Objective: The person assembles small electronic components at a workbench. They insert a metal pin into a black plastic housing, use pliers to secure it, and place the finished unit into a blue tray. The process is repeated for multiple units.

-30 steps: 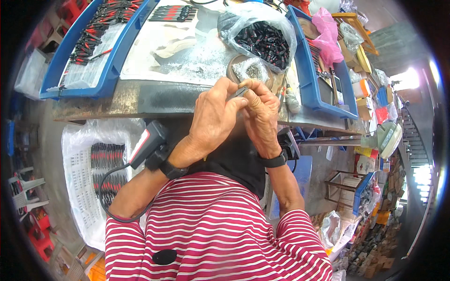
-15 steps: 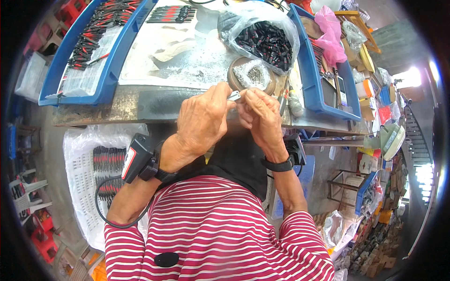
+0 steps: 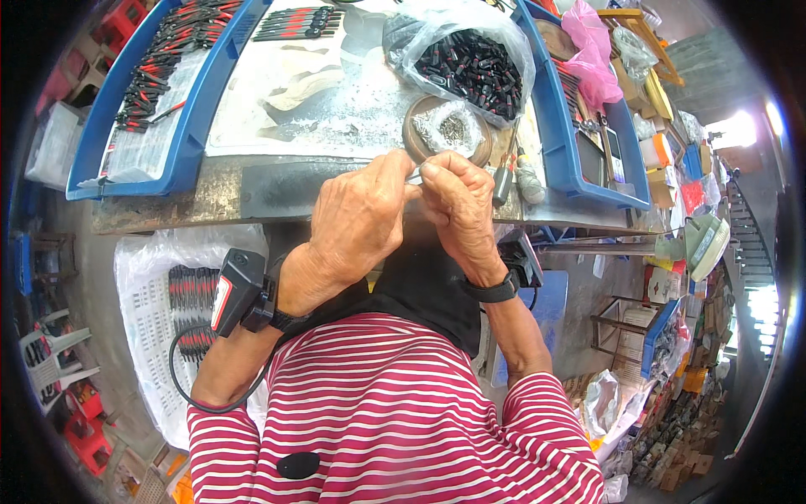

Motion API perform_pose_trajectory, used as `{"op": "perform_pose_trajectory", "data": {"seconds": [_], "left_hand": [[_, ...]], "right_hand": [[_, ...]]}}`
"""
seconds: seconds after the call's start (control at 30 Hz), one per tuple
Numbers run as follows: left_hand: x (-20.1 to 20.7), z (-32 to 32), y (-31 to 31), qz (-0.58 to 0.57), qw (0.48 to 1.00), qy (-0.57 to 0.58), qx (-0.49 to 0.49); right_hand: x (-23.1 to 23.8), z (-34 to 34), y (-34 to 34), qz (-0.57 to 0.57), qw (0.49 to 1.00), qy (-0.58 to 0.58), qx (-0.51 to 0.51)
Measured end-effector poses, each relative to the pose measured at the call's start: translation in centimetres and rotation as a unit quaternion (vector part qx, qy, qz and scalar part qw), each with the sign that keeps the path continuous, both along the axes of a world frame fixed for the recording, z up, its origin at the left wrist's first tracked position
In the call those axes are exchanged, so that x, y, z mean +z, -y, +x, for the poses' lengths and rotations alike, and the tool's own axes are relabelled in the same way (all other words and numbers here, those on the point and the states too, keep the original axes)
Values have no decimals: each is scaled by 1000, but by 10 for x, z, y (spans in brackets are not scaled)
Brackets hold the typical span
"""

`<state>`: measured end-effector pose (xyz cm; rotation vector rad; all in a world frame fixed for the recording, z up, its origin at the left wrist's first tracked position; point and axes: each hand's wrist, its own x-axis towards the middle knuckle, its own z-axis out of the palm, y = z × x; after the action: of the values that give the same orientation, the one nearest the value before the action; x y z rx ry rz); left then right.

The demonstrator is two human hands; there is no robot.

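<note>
Over the front edge of the worktable, my left hand [image 3: 359,217] is closed, its thumb and forefinger pinching a small silvery metal piece [image 3: 415,177]. My right hand [image 3: 460,206] meets it there, thumb and fingertip pressed on the other end of the same piece. Most of the piece is hidden by the fingers, so its exact kind cannot be made out. Just beyond the hands sits a round brown dish [image 3: 413,138] lined with clear plastic, with small metal parts [image 3: 453,128] inside. Behind it, a clear plastic bag [image 3: 411,63] lies open, full of small black-and-red parts [image 3: 470,74].
A blue bin [image 3: 189,143] at the left holds red-and-black tools [image 3: 159,71]; more lie in a row [image 3: 295,23] on the table. Another blue bin [image 3: 579,181] stands at the right, near a black-handled tool [image 3: 504,181]. A white crate [image 3: 147,302] sits below left.
My right hand has shifted slightly left, closer to my left hand. Its fingertips now cover more of the metal piece.
</note>
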<state>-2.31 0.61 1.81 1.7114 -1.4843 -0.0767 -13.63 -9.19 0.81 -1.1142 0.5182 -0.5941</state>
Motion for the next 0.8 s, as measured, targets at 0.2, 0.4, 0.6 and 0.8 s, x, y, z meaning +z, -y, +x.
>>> {"op": "perform_pose_trajectory", "data": {"seconds": [0.2,0.4,0.6,0.8], "left_hand": [[2,-2,-1,-18,999,-30,-30],[0,4,0,-4,1000,2,-27],[-2,6,1,0,999,6,-40],[0,7,0,18,999,-4,-46]], "right_hand": [[-3,-3,-4,-57,997,24,-40],[-2,-10,-1,30,999,11,9],[-2,-9,-1,49,998,25,6],[-2,-8,-3,16,1000,-12,2]]}}
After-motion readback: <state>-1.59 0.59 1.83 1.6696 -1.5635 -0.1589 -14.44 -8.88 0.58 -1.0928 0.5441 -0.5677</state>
